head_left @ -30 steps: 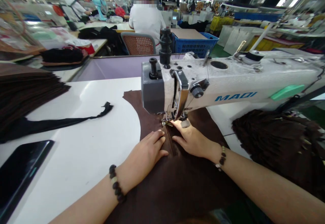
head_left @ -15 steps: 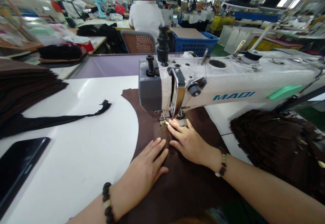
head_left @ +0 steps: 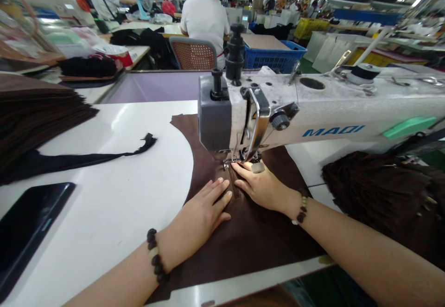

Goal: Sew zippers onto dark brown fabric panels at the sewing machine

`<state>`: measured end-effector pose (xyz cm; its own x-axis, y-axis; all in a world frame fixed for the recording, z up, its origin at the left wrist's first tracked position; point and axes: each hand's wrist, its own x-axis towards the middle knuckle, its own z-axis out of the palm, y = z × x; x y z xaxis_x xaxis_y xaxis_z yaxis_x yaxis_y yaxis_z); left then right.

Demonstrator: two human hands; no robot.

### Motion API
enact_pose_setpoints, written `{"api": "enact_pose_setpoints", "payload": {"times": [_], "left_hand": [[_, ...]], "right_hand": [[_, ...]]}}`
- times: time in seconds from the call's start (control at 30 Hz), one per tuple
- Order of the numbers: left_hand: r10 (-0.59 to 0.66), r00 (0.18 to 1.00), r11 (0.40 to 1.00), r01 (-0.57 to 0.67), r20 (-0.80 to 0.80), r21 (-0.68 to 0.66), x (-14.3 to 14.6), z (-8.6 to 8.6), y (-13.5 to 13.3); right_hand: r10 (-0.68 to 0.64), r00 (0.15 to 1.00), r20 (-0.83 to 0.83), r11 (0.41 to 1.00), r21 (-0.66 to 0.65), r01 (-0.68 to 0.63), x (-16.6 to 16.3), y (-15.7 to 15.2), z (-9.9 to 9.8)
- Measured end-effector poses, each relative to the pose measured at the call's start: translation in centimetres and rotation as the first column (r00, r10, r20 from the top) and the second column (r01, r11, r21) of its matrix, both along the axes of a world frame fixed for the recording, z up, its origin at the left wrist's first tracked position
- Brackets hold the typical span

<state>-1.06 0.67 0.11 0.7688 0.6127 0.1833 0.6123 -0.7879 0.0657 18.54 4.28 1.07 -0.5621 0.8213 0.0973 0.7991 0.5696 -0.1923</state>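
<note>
A dark brown fabric piece [head_left: 257, 237] lies under the head of a white sewing machine [head_left: 333, 107]. A narrow zipper [head_left: 233, 184] runs along it towards the presser foot [head_left: 227, 163]. My left hand [head_left: 203, 214] rests flat on the fabric to the left of the zipper, fingers stretched out. To the right, my right hand [head_left: 260, 186] lies spread on the fabric, its fingertips close beside the presser foot. Neither hand grasps anything. The needle point is too small to make out.
Stacked brown fabric [head_left: 38, 117], a black strip [head_left: 90, 159] and a dark phone [head_left: 31, 233] lie on the left. More brown pieces [head_left: 385, 205] are heaped at right. Behind the machine are a blue crate [head_left: 274, 59], a chair [head_left: 194, 56] and a seated person [head_left: 205, 17].
The view has shifted slightly, and the front table edge now shows below the fabric. The metal zipper pull seen earlier by my right fingertips no longer shows clearly. Both hands stay flat.
</note>
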Motion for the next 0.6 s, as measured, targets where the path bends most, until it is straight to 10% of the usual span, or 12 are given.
{"api": "enact_pose_setpoints", "payload": {"times": [0.6], "left_hand": [[0.016, 0.998, 0.993, -0.023, 0.057, 0.116, 0.3, -0.6, -1.6]], "right_hand": [[-0.014, 0.999, -0.044, 0.999, 0.049, 0.016, 0.2, -0.5, -0.6]]}}
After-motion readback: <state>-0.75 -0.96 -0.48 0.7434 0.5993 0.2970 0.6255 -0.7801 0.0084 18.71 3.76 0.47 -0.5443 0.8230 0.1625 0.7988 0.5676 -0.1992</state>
